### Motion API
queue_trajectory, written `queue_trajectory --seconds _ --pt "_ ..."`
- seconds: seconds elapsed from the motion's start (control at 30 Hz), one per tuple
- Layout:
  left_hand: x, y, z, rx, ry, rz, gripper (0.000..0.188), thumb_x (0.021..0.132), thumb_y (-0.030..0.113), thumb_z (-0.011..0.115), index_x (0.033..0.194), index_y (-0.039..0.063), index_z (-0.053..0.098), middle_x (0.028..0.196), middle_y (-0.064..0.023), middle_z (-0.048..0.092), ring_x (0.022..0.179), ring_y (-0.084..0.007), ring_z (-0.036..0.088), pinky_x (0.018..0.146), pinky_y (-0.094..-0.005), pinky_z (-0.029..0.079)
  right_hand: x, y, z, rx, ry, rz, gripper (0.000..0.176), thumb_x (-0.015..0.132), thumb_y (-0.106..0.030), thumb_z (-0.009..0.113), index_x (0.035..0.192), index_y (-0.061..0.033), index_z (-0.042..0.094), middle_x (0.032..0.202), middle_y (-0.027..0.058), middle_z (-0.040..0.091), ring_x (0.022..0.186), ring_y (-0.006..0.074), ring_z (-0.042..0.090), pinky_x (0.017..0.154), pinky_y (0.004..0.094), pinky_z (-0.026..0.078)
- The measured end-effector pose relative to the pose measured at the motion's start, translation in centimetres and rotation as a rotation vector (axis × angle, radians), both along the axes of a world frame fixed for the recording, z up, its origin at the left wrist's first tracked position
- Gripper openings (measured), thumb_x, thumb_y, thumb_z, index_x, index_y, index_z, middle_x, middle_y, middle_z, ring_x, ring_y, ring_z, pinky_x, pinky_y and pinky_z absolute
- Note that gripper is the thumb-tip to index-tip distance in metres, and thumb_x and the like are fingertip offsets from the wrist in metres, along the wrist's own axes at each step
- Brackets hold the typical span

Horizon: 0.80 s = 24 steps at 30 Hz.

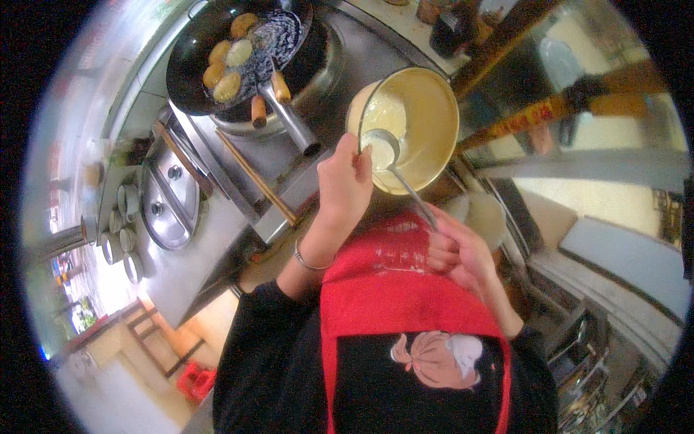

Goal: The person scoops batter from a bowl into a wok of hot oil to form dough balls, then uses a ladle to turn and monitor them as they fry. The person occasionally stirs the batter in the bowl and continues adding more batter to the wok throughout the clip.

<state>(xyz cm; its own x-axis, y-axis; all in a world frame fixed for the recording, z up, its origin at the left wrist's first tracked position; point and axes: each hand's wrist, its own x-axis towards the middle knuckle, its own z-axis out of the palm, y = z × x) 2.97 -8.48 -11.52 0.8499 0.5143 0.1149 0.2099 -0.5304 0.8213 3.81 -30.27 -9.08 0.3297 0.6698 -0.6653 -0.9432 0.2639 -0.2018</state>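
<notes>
My left hand [342,182] grips the rim of a cream-coloured pot [434,127], which is tilted so that its inside faces me. Pale batter [387,113] lies inside the pot. In my right hand [461,252] is the handle of a metal ladle [410,191]. The ladle's bowl sits inside the pot near my left thumb and holds some of the batter. Beyond my left hand, a black wok [184,81] holds bubbling oil with several oval fritters [219,53], most of them browned and some paler.
Two wooden-handled tools [259,111] rest in the wok near its metal handle [295,127]. Long chopsticks [257,179] lie on the stove edge. Left of them are half-round steel lids [173,200] and several white cups [127,203]. A dark container [452,35] stands beyond the pot.
</notes>
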Motion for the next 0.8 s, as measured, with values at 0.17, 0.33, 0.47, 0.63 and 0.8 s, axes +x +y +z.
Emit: queue_trajectory --seconds 0.17,0.33,0.47,0.63,0.8 --pt "5.0 1.8 -0.6 -0.44 -0.032 0.188 0.022 0.087 0.005 0.056 0.073 -0.002 0.041 0.067 -0.0074 0.051 0.059 -0.0104 0.056 0.042 -0.0266 0.053 7.3 2.1 0.5 -0.015 -0.051 0.027 0.038 0.095 -0.016 0.04 0.133 -0.0124 0.039 0.056 -0.0068 0.021 0.044 0.0054 0.02 0.042 0.0221 0.02" --pt "10.3 2.6 -3.8 -0.525 -0.077 0.409 0.01 0.085 0.006 0.057 0.078 0.0 0.055 0.068 -0.0021 0.055 0.061 -0.0066 0.051 0.05 -0.0238 0.047 15.7 3.3 0.4 0.012 -0.101 0.118 0.037 0.095 -0.018 0.041 0.131 -0.0126 0.041 0.056 -0.0069 0.021 0.044 0.0049 0.021 0.042 0.0218 0.02" --pt "13.7 3.8 -12.2 -0.762 -0.109 0.48 0.016 0.088 0.011 0.058 0.087 -0.004 0.054 0.081 -0.0073 0.056 0.069 -0.0153 0.059 0.063 -0.0277 0.057 20.7 3.5 -0.2 0.097 -0.048 0.149 0.032 0.096 -0.02 0.04 0.126 -0.0143 0.046 0.055 -0.0074 0.021 0.043 0.005 0.02 0.041 0.0222 0.02" --pt "14.7 2.7 -10.1 -1.1 -0.251 0.538 0.018 0.09 0.011 0.054 0.095 -0.006 0.051 0.088 -0.0114 0.055 0.074 -0.0213 0.062 0.068 -0.0318 0.06 24.3 4.8 -0.8 0.049 0.008 0.189 0.033 0.096 -0.02 0.039 0.127 -0.0136 0.045 0.055 -0.0073 0.022 0.042 0.0044 0.022 0.04 0.0215 0.021" --pt "11.2 3.0 -4.2 -0.621 0.263 0.09 0.023 0.093 0.018 0.05 0.086 -0.002 0.058 0.086 -0.0105 0.061 0.063 -0.0164 0.061 0.056 -0.0279 0.052 25.1 6.6 0.0 0.032 -0.015 0.204 0.034 0.096 -0.018 0.039 0.129 -0.0121 0.043 0.056 -0.0072 0.024 0.042 0.0047 0.022 0.04 0.0216 0.021"
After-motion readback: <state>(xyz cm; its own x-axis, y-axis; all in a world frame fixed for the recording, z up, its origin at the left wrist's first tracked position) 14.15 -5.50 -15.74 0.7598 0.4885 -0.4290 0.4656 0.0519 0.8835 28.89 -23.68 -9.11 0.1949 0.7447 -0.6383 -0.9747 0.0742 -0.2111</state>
